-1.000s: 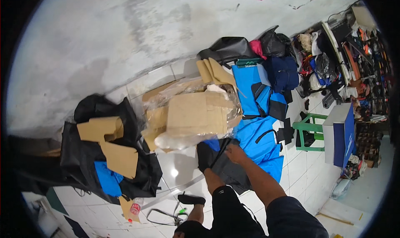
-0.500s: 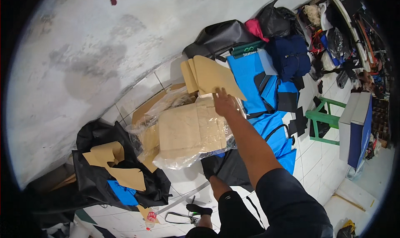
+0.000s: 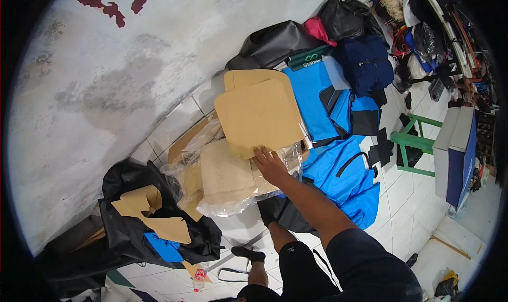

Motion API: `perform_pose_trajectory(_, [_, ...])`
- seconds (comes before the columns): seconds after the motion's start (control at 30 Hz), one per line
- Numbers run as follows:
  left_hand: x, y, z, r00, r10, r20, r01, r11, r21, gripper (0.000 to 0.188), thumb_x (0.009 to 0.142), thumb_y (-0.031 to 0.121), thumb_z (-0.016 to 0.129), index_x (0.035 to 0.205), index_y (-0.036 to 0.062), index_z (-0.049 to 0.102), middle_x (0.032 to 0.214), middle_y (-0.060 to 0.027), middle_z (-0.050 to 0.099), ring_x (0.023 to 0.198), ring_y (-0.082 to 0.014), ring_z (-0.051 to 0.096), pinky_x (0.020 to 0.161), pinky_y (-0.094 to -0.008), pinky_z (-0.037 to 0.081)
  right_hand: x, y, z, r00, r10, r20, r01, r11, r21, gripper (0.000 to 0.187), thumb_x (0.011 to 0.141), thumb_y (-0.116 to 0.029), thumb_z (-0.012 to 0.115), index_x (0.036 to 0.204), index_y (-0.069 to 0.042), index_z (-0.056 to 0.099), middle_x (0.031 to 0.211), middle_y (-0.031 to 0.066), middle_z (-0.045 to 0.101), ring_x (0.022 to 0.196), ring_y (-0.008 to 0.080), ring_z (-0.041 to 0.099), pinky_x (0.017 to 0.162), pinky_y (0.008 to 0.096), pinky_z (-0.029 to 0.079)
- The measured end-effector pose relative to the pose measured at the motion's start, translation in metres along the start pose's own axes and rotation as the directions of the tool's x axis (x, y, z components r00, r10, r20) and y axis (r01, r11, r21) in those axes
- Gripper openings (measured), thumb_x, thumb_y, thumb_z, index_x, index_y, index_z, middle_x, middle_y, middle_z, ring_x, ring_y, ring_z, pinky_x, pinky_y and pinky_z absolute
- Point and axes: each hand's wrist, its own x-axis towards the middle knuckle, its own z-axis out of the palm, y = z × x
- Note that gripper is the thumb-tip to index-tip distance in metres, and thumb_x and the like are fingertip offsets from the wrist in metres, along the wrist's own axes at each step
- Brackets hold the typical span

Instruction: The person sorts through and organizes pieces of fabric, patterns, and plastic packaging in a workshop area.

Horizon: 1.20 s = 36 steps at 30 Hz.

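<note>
Tan flat cardboard panel with rounded corners [image 3: 259, 114]: top of the pile, overlapping a second tan cardboard panel [image 3: 241, 80] behind it. That leaves the near edge free, probably why it's touched there.
Right hand's grip [image 3: 269, 163]: fingers a bit apart, laid over that near edge. Thumb's hidden, so can't tell if it's pinching the board or just resting on it.
Left hand: out of shot, no clue what it's doing.
Brown cardboard slab under crinkly clear plastic [image 3: 225, 177]: partly under the panel, poking out on the near side. My guess is it makes a decent flat base.
Folded bright blue fabric [image 3: 311, 103]: just right of the panels, seemingly for easy reach.
Crumpled blue fabric [image 3: 344, 180]: spread loosely over the white tiled floor [image 3: 402, 191].
Black sheet heap [image 3: 121, 238]: off left, curvy tan cardboard pieces [image 3: 164, 226] lying on it, maybe just handy parking.
</note>
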Motion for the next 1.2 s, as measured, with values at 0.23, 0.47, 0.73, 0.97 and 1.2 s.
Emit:
perform_pose_trajectory(0.23, [-0.025,0.067,0.005,0.992,0.124,0.0,-0.124,0.988,0.089,0.055,0.087,0.047,0.054,0.117,0.0012,0.058,0.115,-0.0239,0.059,0.109,-0.0383,0.054,0.093,-0.0414,0.042,-0.007,-0.001,0.001,0.999,0.018,0.032,-0.018,1.0,0.012,0.045,0.086,-0.018,0.048,0.13,-0.009,0.049,0.144,0.0145,0.033,0.131,0.0331,0.035,0.098,0.0497,0.037])
perform_pose_trajectory(0.47, [-0.027,0.078,0.012,0.972,0.234,-0.024,-0.229,0.966,0.115,0.041,0.091,0.038,0.052,0.117,0.0063,0.058,0.117,-0.0176,0.06,0.11,-0.0354,0.054,0.091,-0.0408,0.044,-0.013,-0.007,0.006,1.0,0.023,0.004,-0.023,0.998,0.055,0.044,0.086,-0.018,0.047,0.129,-0.009,0.049,0.144,0.0143,0.032,0.131,0.0329,0.035,0.098,0.05,0.038])
perform_pose_trajectory(0.73, [-0.005,0.037,0.011,0.871,0.492,0.016,-0.468,0.817,0.338,0.039,0.091,0.035,0.052,0.116,0.006,0.059,0.114,-0.0192,0.06,0.108,-0.0362,0.054,0.091,-0.0414,0.044,-0.014,-0.018,-0.014,0.991,-0.09,-0.1,0.11,0.969,0.221,0.044,0.085,-0.016,0.049,0.128,-0.009,0.05,0.138,0.0129,0.042,0.125,0.0299,0.043,0.095,0.0446,0.04])
perform_pose_trajectory(0.97, [-0.002,0.04,0.019,0.933,0.355,-0.052,-0.341,0.922,0.183,0.04,0.091,0.037,0.051,0.117,0.0073,0.059,0.115,-0.0204,0.059,0.107,-0.0364,0.054,0.093,-0.0414,0.043,-0.018,-0.072,-0.103,0.911,-0.142,-0.388,0.343,0.783,0.52,0.037,0.083,-0.013,0.053,0.119,-0.01,0.058,0.122,0.0088,0.057,0.107,0.0226,0.057,0.087,0.0395,0.046])
perform_pose_trajectory(1.2, [0.0,0.055,0.027,0.964,0.264,-0.018,-0.257,0.949,0.185,0.038,0.093,0.037,0.049,0.119,0.0101,0.057,0.114,-0.0218,0.058,0.107,-0.0361,0.054,0.093,-0.0419,0.043,-0.035,-0.107,-0.157,0.861,0.199,-0.468,0.345,0.448,0.825,0.031,0.085,-0.009,0.059,0.116,-0.006,0.056,0.107,0.0112,0.062,0.096,0.0269,0.062,0.079,0.0371,0.05])
